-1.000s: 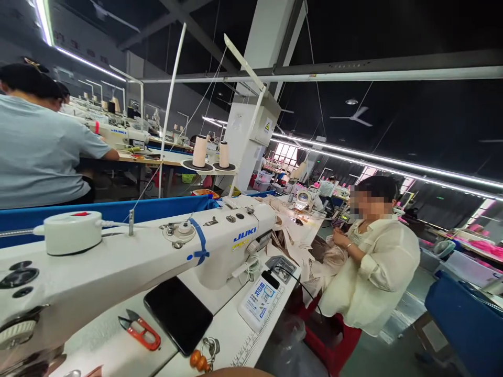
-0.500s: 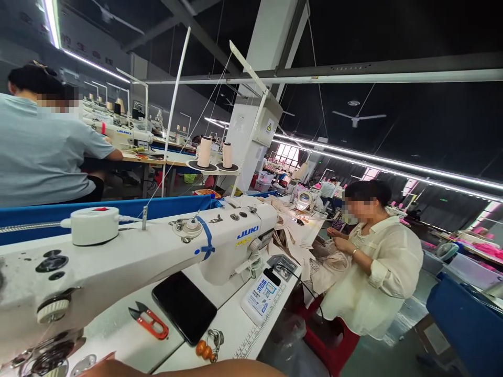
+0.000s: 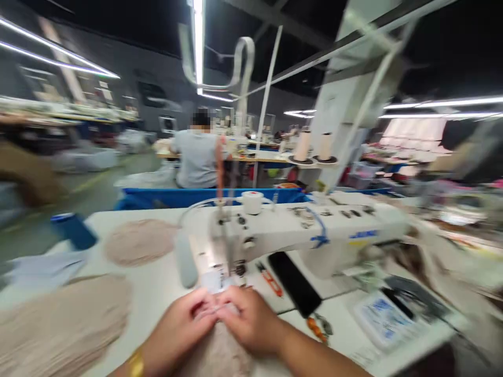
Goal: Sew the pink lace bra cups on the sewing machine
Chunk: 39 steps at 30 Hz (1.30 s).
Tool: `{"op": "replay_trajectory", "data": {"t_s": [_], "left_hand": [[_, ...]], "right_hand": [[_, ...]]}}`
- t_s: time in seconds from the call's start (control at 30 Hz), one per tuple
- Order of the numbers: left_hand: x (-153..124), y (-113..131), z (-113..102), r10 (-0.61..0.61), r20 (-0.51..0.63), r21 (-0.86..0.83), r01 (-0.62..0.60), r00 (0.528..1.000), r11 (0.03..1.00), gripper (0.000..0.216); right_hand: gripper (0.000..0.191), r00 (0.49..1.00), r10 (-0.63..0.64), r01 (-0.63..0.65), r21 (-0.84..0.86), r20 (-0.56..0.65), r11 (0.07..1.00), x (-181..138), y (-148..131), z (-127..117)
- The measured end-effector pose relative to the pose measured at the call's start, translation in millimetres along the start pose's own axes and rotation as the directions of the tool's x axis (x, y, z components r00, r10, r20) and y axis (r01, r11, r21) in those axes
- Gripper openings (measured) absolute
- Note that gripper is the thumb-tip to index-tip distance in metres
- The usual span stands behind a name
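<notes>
Both hands meet just in front of the needle area of a white sewing machine (image 3: 283, 225). My left hand (image 3: 184, 317), with a gold band at the wrist, pinches the edge of a beige fabric piece (image 3: 222, 351). Opposite it, my right hand (image 3: 251, 317) grips the same edge with thumb and fingers. The fabric hangs down below the hands toward me. Motion blur hides the finer detail of the edge. To the right of my right hand lie orange thread snips (image 3: 270, 280) and a black phone (image 3: 294, 283).
Beige fabric stacks (image 3: 63, 324) and a rounded fabric pile (image 3: 139, 242) lie on the left of the table. A blue cone (image 3: 73, 230) stands at its far left edge. Orange beaded keys (image 3: 317, 329) and a white-blue box (image 3: 383, 317) sit at right. A person (image 3: 199, 152) sits beyond.
The view has swung left, bringing the needle area and both hands into sight. Before, only a bare forearm showed at the bottom edge. The co-worker on the right has left the view.
</notes>
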<state>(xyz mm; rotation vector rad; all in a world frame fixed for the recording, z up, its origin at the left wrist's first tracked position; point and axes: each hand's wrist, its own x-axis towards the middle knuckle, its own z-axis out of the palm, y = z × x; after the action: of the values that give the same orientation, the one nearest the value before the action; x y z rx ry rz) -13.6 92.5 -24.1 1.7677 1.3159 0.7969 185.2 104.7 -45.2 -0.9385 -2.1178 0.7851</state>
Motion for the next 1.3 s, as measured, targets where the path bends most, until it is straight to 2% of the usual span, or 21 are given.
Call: {"op": "replay_trajectory", "data": {"t_s": [0.1,0.2,0.4,0.53,0.67,0.83,1.03,1.17,1.3], "left_hand": [[-12,-2,0,-0.092,0.013,-0.150,0.093,0.996,0.984,0.026],[-10,-7,6,-0.165,-0.030,-0.167,0.157,0.986,0.973,0.022],[-15,-5,10,-0.152,-0.026,-0.231,0.142,0.988,0.963,0.023],[-15,-13,13,-0.096,-0.038,-0.277,0.082,0.995,0.957,0.028],[-14,-20,14,-0.029,-0.098,-0.205,0.009,0.995,0.979,0.027],[-16,-16,10,0.100,-0.102,-0.140,-0.114,0.990,0.984,0.019],[-20,-10,11,0.195,-0.135,-0.091,-0.208,0.972,0.974,0.020],[-22,-9,14,0.292,-0.230,-0.030,-0.307,0.928,0.951,0.011],[-23,-12,15,0.405,-0.262,0.038,-0.410,0.876,0.911,0.009]], "right_hand": [[0.023,1.000,-0.018,0.016,0.120,0.019,0.993,-6,4,-4],[0.027,0.999,-0.028,0.020,0.155,0.047,0.988,-9,9,-1],[0.035,1.000,0.005,-0.002,0.111,-0.023,0.994,-21,10,9],[0.035,0.998,0.002,0.004,0.098,-0.056,0.995,-24,14,13],[0.031,0.994,0.003,-0.002,0.008,-0.112,1.000,-25,17,12],[0.027,0.990,-0.108,0.102,-0.063,-0.093,0.993,-24,17,7],[0.023,0.988,-0.124,0.121,-0.035,-0.095,0.992,-24,16,8],[0.024,0.980,-0.148,0.144,-0.039,-0.135,0.989,-25,15,7],[0.025,0.959,-0.215,0.207,-0.062,-0.185,0.976,-26,13,6]]}}
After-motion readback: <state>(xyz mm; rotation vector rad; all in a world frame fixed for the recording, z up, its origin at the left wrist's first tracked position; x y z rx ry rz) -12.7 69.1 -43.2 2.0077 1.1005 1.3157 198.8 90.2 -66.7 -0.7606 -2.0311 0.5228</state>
